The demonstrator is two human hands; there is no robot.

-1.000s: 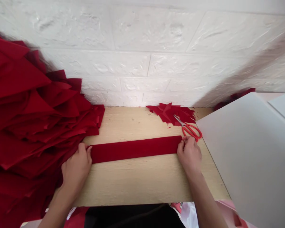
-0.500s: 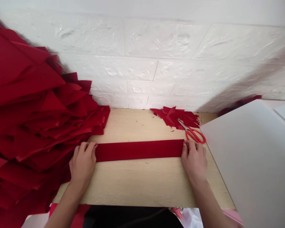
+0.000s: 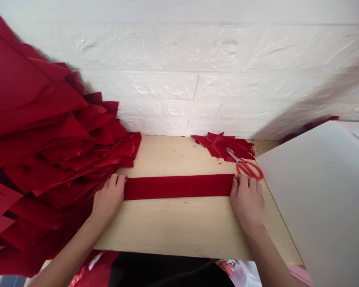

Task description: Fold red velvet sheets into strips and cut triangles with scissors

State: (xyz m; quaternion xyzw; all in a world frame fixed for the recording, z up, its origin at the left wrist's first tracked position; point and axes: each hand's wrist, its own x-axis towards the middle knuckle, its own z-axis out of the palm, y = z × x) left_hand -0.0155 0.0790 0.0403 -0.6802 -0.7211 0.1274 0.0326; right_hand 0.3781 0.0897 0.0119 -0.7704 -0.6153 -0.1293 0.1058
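Observation:
A long strip of dark red velvety fabric (image 3: 178,187) lies flat across the light wooden table (image 3: 173,233). My left hand (image 3: 109,195) holds down its left end with the fingertips. My right hand (image 3: 247,199) rests on its right end in the same way. Just above my right hand lie red-handled scissors (image 3: 245,166), closed, their blades on a small heap of red fabric scraps (image 3: 224,146). Neither hand touches the scissors.
A tall heap of cut red fabric pieces (image 3: 44,139) fills the left side, against my left hand. A white board (image 3: 320,199) leans over the table's right edge. A white textured brick-pattern wall (image 3: 179,67) stands behind the table.
The strip has gone from slightly tilted to level, its left end now lying further right. My hands have flattened onto its ends, and the view has shifted slightly.

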